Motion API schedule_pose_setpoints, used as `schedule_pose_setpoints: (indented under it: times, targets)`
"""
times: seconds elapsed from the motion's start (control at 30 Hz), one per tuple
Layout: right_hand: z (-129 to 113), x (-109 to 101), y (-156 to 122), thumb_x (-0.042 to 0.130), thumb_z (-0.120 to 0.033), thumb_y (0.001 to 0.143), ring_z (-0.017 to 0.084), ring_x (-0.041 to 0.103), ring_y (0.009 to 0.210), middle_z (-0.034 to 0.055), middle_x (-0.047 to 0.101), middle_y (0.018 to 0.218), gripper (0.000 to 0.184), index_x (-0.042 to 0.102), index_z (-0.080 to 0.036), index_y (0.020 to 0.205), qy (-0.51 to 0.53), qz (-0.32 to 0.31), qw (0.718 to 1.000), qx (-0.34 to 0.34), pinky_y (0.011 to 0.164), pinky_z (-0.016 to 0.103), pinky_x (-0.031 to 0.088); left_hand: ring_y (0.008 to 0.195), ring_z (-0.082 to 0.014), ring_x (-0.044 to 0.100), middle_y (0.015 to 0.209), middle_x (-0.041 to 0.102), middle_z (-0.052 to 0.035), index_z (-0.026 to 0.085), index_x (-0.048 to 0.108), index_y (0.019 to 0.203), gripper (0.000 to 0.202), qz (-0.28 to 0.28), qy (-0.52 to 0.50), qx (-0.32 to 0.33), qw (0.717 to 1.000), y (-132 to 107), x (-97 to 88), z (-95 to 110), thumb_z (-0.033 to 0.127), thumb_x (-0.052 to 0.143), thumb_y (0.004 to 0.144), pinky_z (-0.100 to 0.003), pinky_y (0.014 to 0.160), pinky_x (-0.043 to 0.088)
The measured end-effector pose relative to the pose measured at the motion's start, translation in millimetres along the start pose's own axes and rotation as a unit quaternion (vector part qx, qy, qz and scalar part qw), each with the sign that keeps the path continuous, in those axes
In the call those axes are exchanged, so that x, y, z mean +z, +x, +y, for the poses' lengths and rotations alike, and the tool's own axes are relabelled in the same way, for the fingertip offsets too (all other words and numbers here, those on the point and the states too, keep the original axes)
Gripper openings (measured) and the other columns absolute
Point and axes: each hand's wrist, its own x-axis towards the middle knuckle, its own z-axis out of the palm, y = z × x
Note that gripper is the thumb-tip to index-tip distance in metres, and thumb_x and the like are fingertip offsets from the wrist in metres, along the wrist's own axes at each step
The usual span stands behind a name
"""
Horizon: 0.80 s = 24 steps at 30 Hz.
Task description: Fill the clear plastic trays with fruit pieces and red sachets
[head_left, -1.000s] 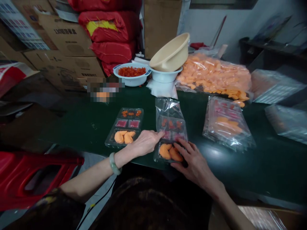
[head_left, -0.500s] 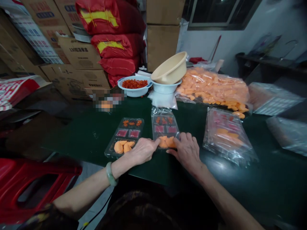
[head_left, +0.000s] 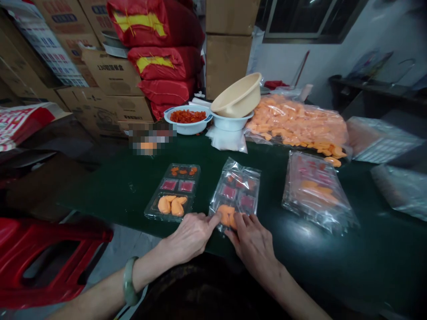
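Note:
Right in front of me lies a bagged tray [head_left: 228, 192], a compartment tray in a clear plastic bag, tilted a little on the table. Dark orange pieces, two pink-red packets and larger pale orange pieces show through the film. My left hand [head_left: 193, 234] grips its near left corner with thumb and forefinger. At the near right corner, my right hand [head_left: 254, 240] pinches the bag, fingers on top and thumb at the near edge. Left of it stands an unbagged clear tray [head_left: 173, 192] with the same contents, touched by neither hand.
A stack of bagged trays [head_left: 313, 189] lies to the right. Behind are a bowl of dark orange pieces [head_left: 188, 117], a tilted cream basin [head_left: 238, 98], clear bags [head_left: 228, 141] and a large bag of orange pieces [head_left: 296, 118]. A red stool [head_left: 20, 235] stands at left.
The bagged tray has come nearer to me and turned slightly, its bag now reaching around the near end. Both hands have moved toward me with it.

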Motion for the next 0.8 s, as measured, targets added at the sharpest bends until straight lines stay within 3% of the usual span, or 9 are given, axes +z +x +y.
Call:
schedule_pose_setpoints:
  times: [0.23,0.33,0.4,0.43,0.5,0.57,0.63,0.7,0.8]
  targets:
    - [-5,13,28,0.049,-0.02,0.085,0.02,0.059,0.072,0.0046,0.066,0.073,0.009,0.058,-0.02,0.089,-0.003,-0.058,0.998,0.034,0.051,0.026,0.029,0.061,-0.019,0.055,0.071,0.06,-0.0062,0.006,0.035,0.123,0.049,0.057,0.001,0.019,0.998,-3,1.6,6,0.002,0.037,0.074,-0.032,0.055,0.042]
    - [0,24,26,0.051,-0.016,0.084,0.017,0.059,0.068,0.0027,0.065,0.068,0.009,0.059,-0.02,0.083,-0.01,0.006,1.0,-0.002,0.05,0.025,0.026,0.056,-0.0161,0.053,0.063,0.056,-0.0018,0.011,0.038,0.121,0.042,0.096,-0.093,-0.02,0.991,-12,9.6,11,0.008,0.037,0.079,-0.028,0.053,0.041]
    - [8,27,23,0.051,-0.01,0.082,0.015,0.056,0.065,0.0019,0.062,0.063,0.014,0.059,-0.019,0.075,-0.017,0.083,0.995,-0.06,0.05,0.025,0.026,0.052,-0.0124,0.05,0.061,0.052,0.0022,0.017,0.041,0.118,0.034,0.147,-0.218,-0.111,0.958,-16,12.1,15,0.019,0.042,0.084,-0.025,0.051,0.04]
    - [13,27,22,0.05,-0.008,0.082,0.014,0.055,0.064,0.0016,0.06,0.062,0.017,0.058,-0.019,0.072,-0.02,0.124,0.988,-0.086,0.051,0.025,0.026,0.052,-0.0112,0.05,0.063,0.051,0.0028,0.018,0.042,0.116,0.033,0.183,-0.288,-0.171,0.924,-16,11.1,17,0.027,0.046,0.084,-0.024,0.051,0.04]
    - [24,24,22,0.048,-0.006,0.082,0.013,0.052,0.062,0.0011,0.058,0.061,0.02,0.058,-0.018,0.069,-0.016,0.194,0.973,-0.123,0.052,0.024,0.028,0.059,-0.0114,0.054,0.075,0.053,0.0006,0.019,0.043,0.115,0.044,0.234,-0.428,-0.293,0.822,-9,4.1,17,0.042,0.054,0.08,-0.022,0.049,0.042]
    - [31,17,25,0.046,-0.005,0.083,0.012,0.049,0.06,0.0006,0.055,0.059,0.022,0.058,-0.017,0.069,-0.011,0.234,0.961,-0.148,0.054,0.023,0.028,0.067,-0.0152,0.059,0.086,0.055,-0.0042,0.017,0.043,0.115,0.057,0.203,-0.574,-0.369,0.702,6,-6.6,12,0.054,0.056,0.074,-0.024,0.048,0.045]
    - [33,7,27,0.044,-0.005,0.084,0.011,0.046,0.059,0.0004,0.053,0.057,0.024,0.057,-0.017,0.068,-0.006,0.249,0.952,-0.178,0.054,0.023,0.028,0.064,-0.0201,0.062,0.087,0.058,-0.0085,0.014,0.048,0.11,0.064,0.09,-0.705,-0.372,0.596,25,-16.6,5,0.064,0.052,0.071,-0.029,0.044,0.048]
    - [29,-5,29,0.044,-0.007,0.085,0.011,0.044,0.057,0.0002,0.051,0.056,0.025,0.057,-0.017,0.066,-0.003,0.256,0.942,-0.217,0.053,0.024,0.028,0.056,-0.0224,0.062,0.079,0.062,-0.0104,0.01,0.056,0.098,0.06,-0.006,-0.785,-0.321,0.529,42,-22.6,2,0.063,0.052,0.071,-0.033,0.042,0.049]
    - [26,-27,26,0.043,-0.012,0.087,0.012,0.043,0.057,0.0007,0.052,0.058,0.026,0.056,-0.017,0.065,-0.002,0.27,0.929,-0.254,0.053,0.025,0.028,0.049,-0.0182,0.06,0.065,0.063,-0.008,0.009,0.06,0.078,0.027,0.011,-0.837,-0.263,0.48,59,-25.1,7,0.034,0.063,0.073,-0.031,0.044,0.051]
